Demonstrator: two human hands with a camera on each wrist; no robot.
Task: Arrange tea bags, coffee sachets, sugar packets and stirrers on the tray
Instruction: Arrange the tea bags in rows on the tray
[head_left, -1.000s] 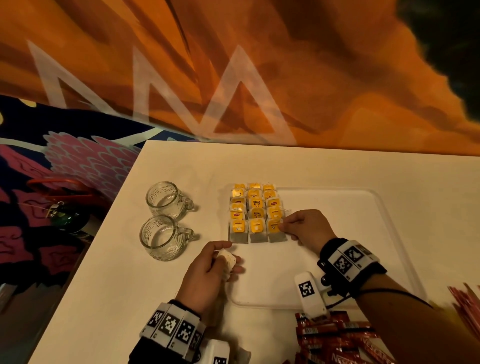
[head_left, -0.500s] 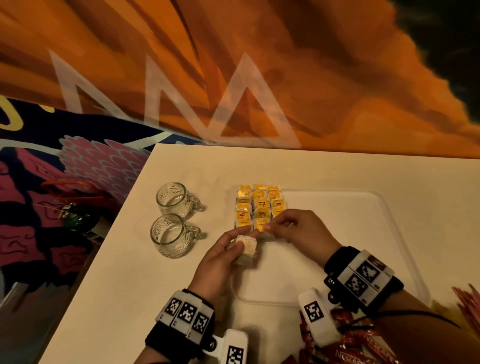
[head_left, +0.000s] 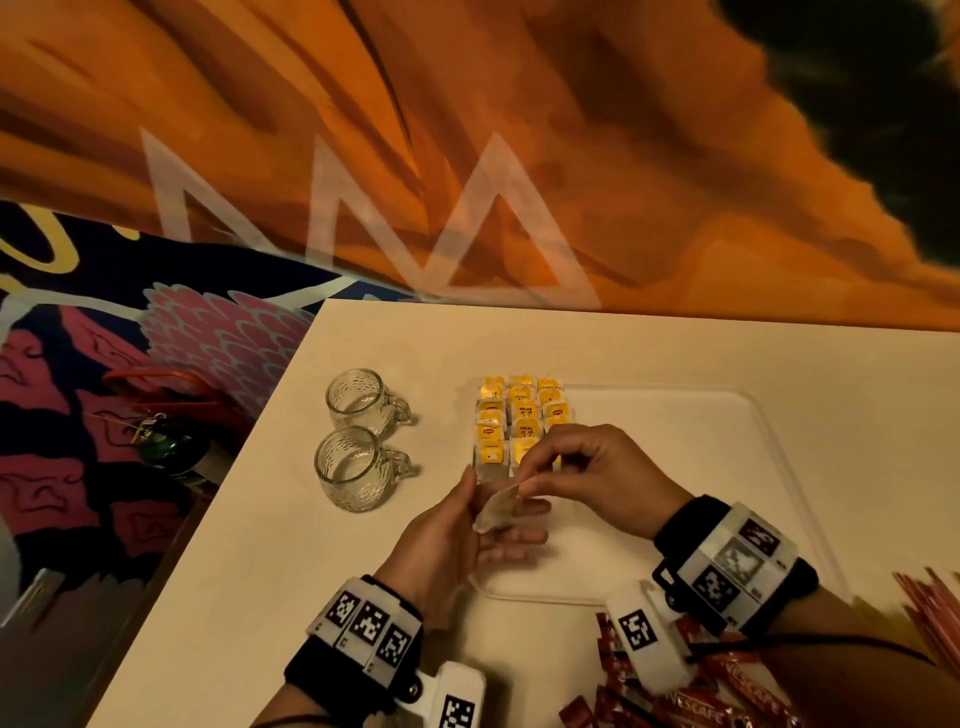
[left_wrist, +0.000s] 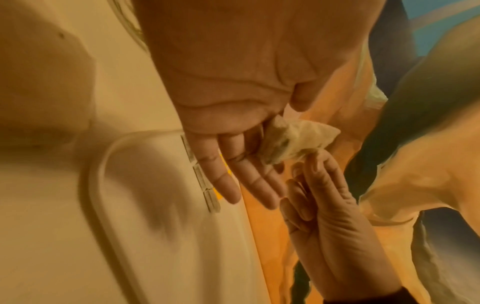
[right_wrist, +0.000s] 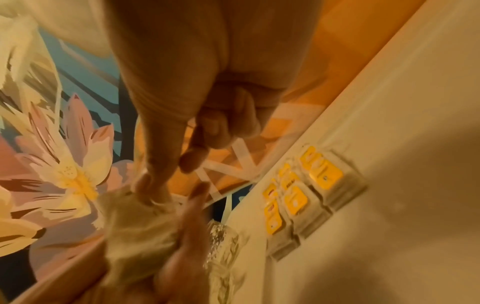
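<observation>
Our left hand (head_left: 447, 540) holds tea bag (head_left: 496, 506) under thumb, fingers straight; right hand (head_left: 597, 478) pinches its corner, over tray (head_left: 727, 467) near-left. We should flatten it, lay flush beside yellow rows (head_left: 522, 415).

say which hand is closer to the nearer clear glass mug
Left. The left hand is just right of the nearer clear glass mug, apart from it. The right hand is farther right, over the white plastic tray; both hold a pale tea bag.
</observation>
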